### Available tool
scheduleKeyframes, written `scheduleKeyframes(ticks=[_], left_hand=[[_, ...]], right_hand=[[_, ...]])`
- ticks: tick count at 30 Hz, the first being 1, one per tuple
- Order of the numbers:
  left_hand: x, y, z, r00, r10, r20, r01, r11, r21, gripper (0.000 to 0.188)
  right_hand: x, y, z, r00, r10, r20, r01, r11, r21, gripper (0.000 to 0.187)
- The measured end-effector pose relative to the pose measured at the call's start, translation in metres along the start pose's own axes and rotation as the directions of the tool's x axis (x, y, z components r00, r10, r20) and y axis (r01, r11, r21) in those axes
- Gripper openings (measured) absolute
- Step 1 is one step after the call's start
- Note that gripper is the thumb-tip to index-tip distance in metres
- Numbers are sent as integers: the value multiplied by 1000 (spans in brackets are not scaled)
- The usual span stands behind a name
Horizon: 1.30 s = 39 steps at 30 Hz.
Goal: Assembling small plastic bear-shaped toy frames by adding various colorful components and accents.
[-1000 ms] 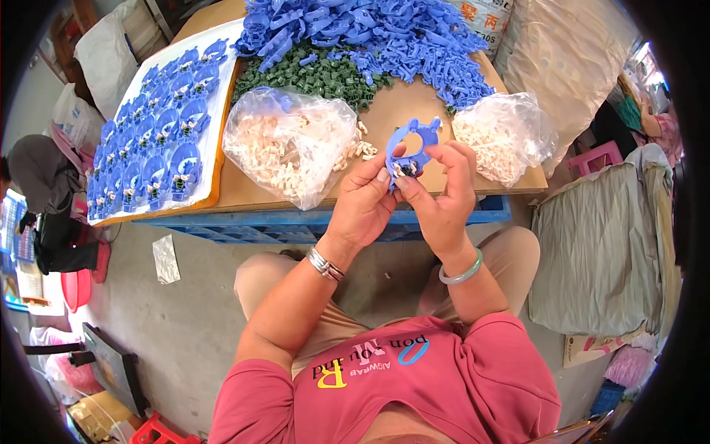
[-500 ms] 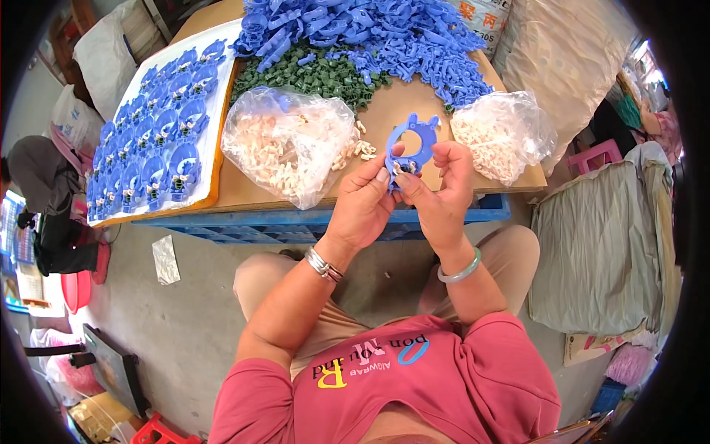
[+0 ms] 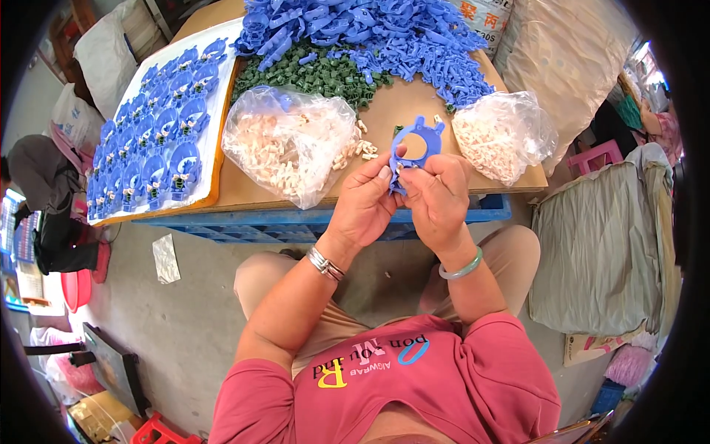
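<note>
A blue plastic ring-shaped part (image 3: pixel 432 142) with small ear-like knobs is held upright over the table's near edge. My left hand (image 3: pixel 362 201) pinches its lower left side between thumb and fingers. My right hand (image 3: pixel 438 198) is closed at the ring's lower edge, fingers curled and thumb pressed in; whether a small piece sits under those fingertips is hidden. Just beyond the hands lie a clear bag of small cream-coloured pieces (image 3: pixel 285 148) on the left and another such bag (image 3: pixel 506 137) on the right.
Blue plastic parts (image 3: pixel 347 29) are heaped at the back, with green pieces (image 3: pixel 310 74) before them. To the left, a white tray (image 3: pixel 222 46) with an orange edge bears rows of blue assemblies (image 3: pixel 154 166). A blue crate (image 3: pixel 296 226) is under the tabletop; large sacks (image 3: pixel 599 244) stand at right.
My right hand has turned inward and its fingers have curled down onto the ring's lower edge. The blue ring has tilted slightly; my left hand keeps its hold.
</note>
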State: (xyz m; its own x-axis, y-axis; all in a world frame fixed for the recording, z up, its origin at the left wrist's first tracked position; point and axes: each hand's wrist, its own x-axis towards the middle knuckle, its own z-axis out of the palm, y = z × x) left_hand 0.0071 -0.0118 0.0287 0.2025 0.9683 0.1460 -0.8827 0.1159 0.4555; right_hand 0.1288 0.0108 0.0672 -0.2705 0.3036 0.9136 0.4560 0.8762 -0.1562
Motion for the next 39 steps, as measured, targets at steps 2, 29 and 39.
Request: scheduleKeyframes(ticks=[2, 29, 39], left_hand=[[1, 0, 0, 1000, -5, 14, 4, 1000, 24, 32], [2, -1, -2, 994, 52, -99, -32, 981, 192, 29], [1, 12, -2, 984, -75, -159, 110, 968, 225, 28]], right_hand=[[3, 5, -3, 996, -12, 94, 12, 1000, -4, 18], [1, 17, 5, 989, 42, 139, -49, 998, 48, 13], [5, 30, 3, 962, -165, 219, 137, 981, 137, 10]])
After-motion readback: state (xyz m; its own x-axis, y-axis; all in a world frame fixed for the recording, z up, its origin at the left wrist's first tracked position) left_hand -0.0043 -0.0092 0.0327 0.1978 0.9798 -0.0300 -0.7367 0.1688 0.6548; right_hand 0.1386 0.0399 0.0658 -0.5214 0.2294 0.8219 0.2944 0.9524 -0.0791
